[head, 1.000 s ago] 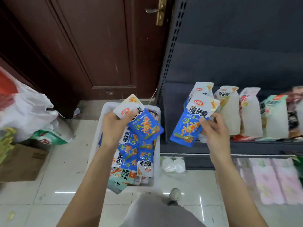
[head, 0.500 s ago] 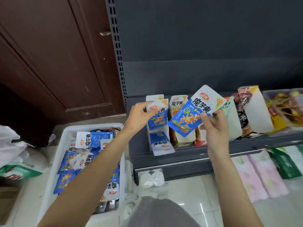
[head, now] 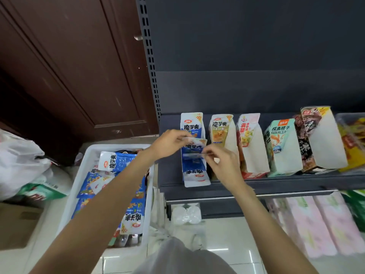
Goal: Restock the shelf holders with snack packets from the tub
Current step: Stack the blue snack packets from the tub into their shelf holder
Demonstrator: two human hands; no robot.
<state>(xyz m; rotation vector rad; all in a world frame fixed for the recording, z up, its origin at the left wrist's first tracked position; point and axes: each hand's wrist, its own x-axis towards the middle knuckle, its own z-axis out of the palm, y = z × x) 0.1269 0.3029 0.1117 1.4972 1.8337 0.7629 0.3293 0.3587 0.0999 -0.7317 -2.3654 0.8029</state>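
A blue and white cardboard holder (head: 192,125) stands at the left end of the dark shelf (head: 256,186). Over its open front my left hand (head: 167,144) pinches the top of a blue snack packet (head: 194,145). My right hand (head: 221,161) pinches a second blue packet (head: 192,155), seen nearly edge-on, just below it. A white tub (head: 87,155) on the floor to the left holds several more blue packets (head: 116,161).
More holders line the shelf to the right: yellow (head: 221,129), pink (head: 248,135), teal (head: 282,143) and dark (head: 316,135). Pink packs (head: 308,224) lie on the lower shelf. A white bag (head: 19,159) and a cardboard box (head: 17,224) sit left of the tub.
Both hands have come together at the blue holder. The right hand has swung its packet down from beside the yellow holder, and the left hand has lowered its packet into the holder's front.
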